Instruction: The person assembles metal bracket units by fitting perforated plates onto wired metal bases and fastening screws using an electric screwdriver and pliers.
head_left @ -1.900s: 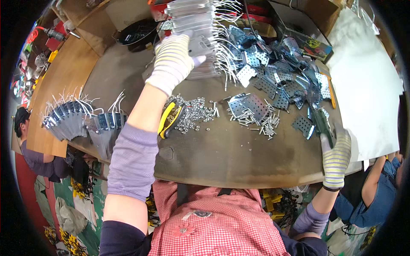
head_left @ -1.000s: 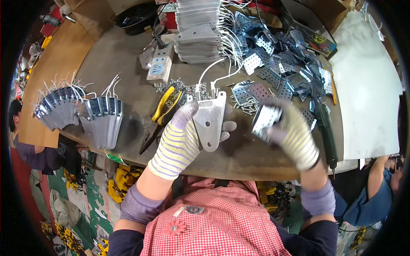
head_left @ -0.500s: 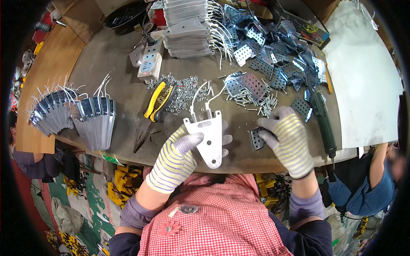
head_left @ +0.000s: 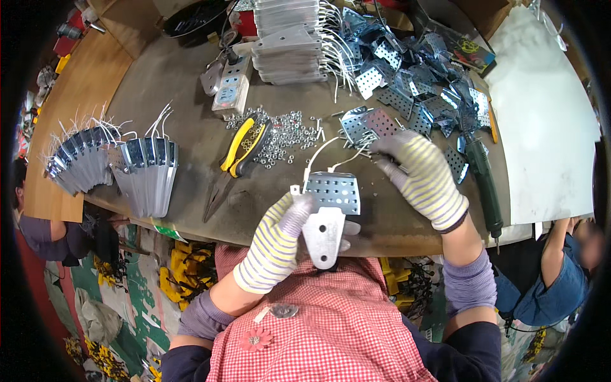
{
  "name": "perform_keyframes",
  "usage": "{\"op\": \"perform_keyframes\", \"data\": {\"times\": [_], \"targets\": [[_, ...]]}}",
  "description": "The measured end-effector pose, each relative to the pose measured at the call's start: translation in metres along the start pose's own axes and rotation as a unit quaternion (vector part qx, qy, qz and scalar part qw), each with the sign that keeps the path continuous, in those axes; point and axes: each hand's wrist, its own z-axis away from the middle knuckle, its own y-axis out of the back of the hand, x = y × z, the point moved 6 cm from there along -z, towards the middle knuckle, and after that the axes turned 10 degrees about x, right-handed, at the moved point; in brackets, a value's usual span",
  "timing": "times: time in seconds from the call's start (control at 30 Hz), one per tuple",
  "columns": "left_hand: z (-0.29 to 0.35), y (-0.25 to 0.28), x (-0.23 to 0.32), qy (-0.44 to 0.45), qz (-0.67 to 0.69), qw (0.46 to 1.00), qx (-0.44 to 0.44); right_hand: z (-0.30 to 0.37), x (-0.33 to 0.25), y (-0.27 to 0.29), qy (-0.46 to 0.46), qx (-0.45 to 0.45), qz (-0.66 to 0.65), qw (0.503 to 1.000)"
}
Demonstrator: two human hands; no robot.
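Observation:
My left hand [head_left: 273, 239], in a striped glove, grips a white tapered plate [head_left: 323, 239] with holes and two white wires at its far end. A bent, perforated metal bracket [head_left: 333, 193] lies over the upper part of that plate, and the left thumb presses at their left edge. My right hand [head_left: 426, 178], gloved alike, is over the near side of the screw pile [head_left: 364, 143]. Its thumb and forefinger are apart, with nothing visible between them; the other fingertips are partly hidden.
Pliers [head_left: 237, 159] with yellow-black handles lie beside scattered nuts [head_left: 286, 130]. A green electric screwdriver [head_left: 484, 191] lies at right. Behind are a stack of white plates [head_left: 286, 54], a bracket heap [head_left: 414, 83] and a power strip [head_left: 232, 86]. Finished-looking wired plates [head_left: 146, 172] fan out at left.
The perforated bracket has gone from the table by my right hand onto the white plate. My right hand has moved away from me to the screws; my left has shifted slightly nearer me.

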Motion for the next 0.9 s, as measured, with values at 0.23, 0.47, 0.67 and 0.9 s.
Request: {"op": "perform_keyframes", "data": {"times": [0.23, 0.47, 0.67, 0.9], "targets": [[0.003, 0.004, 0.011, -0.054, -0.040, 0.998, 0.012, 0.010, 0.021, -0.033, 0.037, -0.146, 0.180, 0.972], [0.003, 0.008, 0.015, -0.069, 0.000, 0.998, 0.010, -0.005, 0.006, -0.049, 0.152, -0.130, 0.261, 0.944], [0.000, 0.005, 0.011, -0.062, -0.010, 0.998, 0.008, -0.006, 0.003, -0.054, 0.121, -0.146, 0.346, 0.919], [0.003, 0.013, 0.013, -0.090, -0.056, 0.992, 0.075, -0.001, -0.016, -0.016, -0.058, -0.013, 0.009, 0.998]]}}
